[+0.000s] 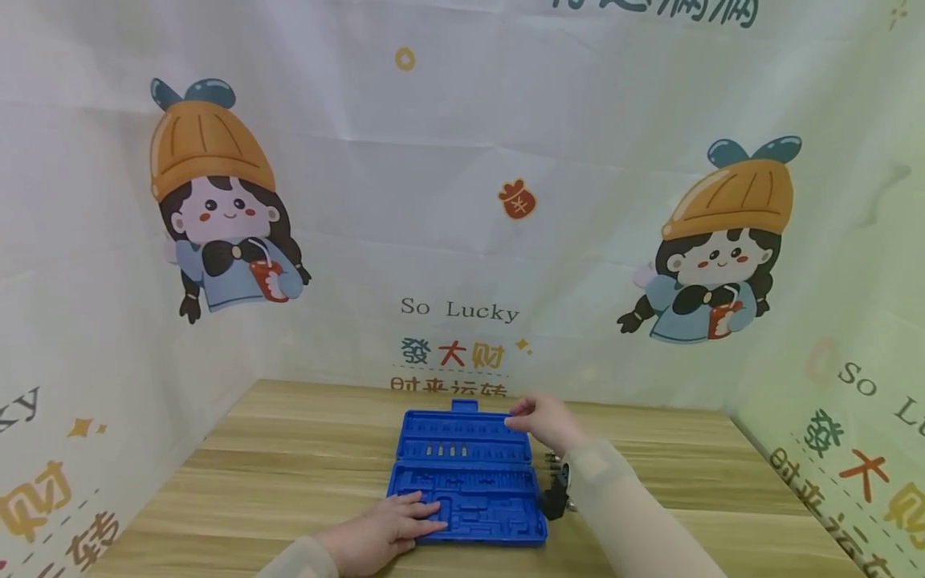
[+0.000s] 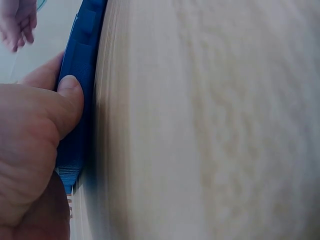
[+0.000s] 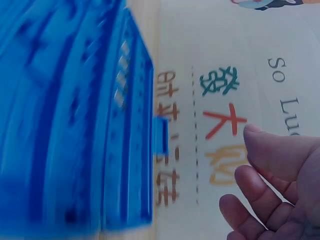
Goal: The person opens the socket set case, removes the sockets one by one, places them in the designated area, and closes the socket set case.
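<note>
A blue plastic tool case lies unfolded on the table, with moulded slots in both halves. Several small metal bits sit in a row in its upper half. My left hand holds the lower left corner, fingers spread over the inside. In the left wrist view, the thumb presses on the case's outer wall. At the upper right corner of the lid, my right hand hovers with loosely bent fingers. The right wrist view shows nothing between those fingers, apart from the case.
Dark tools and metal pieces, partly hidden by the right sleeve, lie at the case's right side. The wooden table meets a printed cloth backdrop at the back and sides.
</note>
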Demonstrator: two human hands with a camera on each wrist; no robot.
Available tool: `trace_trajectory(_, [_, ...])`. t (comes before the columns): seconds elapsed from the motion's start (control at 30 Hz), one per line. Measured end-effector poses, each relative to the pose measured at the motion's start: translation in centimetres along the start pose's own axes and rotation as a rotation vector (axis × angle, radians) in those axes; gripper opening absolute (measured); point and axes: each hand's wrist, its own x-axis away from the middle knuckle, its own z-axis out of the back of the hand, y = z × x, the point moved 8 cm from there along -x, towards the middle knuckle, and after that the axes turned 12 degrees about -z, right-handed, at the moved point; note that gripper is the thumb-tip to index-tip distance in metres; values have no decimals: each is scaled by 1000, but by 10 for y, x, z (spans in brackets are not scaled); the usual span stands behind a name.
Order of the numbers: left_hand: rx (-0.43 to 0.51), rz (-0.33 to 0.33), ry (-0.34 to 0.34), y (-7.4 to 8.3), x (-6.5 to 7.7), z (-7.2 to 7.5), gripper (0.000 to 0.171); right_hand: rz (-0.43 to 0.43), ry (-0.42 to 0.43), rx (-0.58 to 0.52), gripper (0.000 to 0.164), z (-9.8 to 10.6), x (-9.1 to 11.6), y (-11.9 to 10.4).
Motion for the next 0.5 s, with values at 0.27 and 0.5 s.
trace_trajectory(0.27, [-21,-55,15,-16,0,-11,46,21,-26,-163,23,-41,-22,-19])
trace_trajectory(0.5, [-70,-115,28,-56,-5,-37,46,-19,-63,-228,30,-81,-31,-10])
